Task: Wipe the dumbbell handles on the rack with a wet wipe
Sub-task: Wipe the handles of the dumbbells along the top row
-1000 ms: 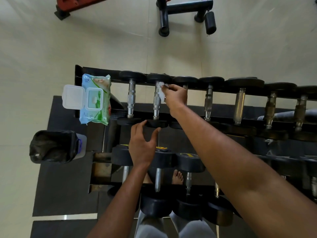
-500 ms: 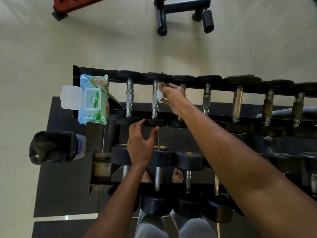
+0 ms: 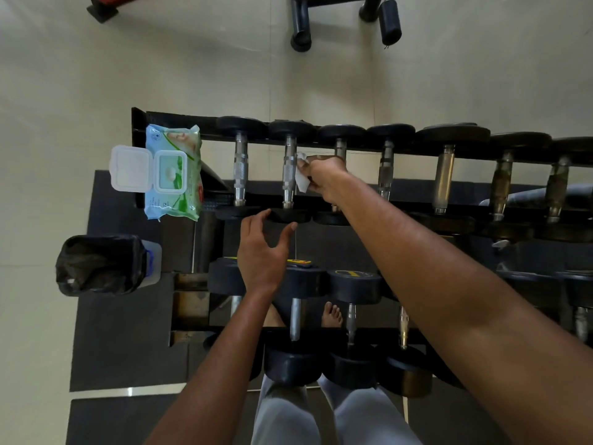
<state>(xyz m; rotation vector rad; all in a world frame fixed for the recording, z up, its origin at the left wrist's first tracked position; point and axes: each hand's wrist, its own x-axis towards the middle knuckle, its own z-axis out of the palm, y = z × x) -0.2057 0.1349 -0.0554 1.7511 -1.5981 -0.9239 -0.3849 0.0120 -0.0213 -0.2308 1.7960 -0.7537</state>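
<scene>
I judge the small white wet wipe [image 3: 301, 176] to be light, limp and damp: it will fold and bunch, so I would keep it pinched at one edge with the slack laid against the metal. The second knurled chrome dumbbell handle [image 3: 288, 175] from the left on the top tier of the black steel rack [image 3: 179, 118] is stiff and rough, so it should drag on the wipe, not slip. The dumbbell looks heavy for its size; I would steady it by its head.

My right hand [image 3: 324, 176] pinches the wipe, pressing it to the right side of that handle. My left hand [image 3: 261, 252] is spread, fingertips on the near black head [image 3: 288, 216], gripping nothing.

Wipe: crumpled, hanging below the fingers. Handle: bright, cross-hatched mid-section, smooth collars. A green-and-white wipe pack [image 3: 173, 175] with its lid open sits at the rack's left end.
</scene>
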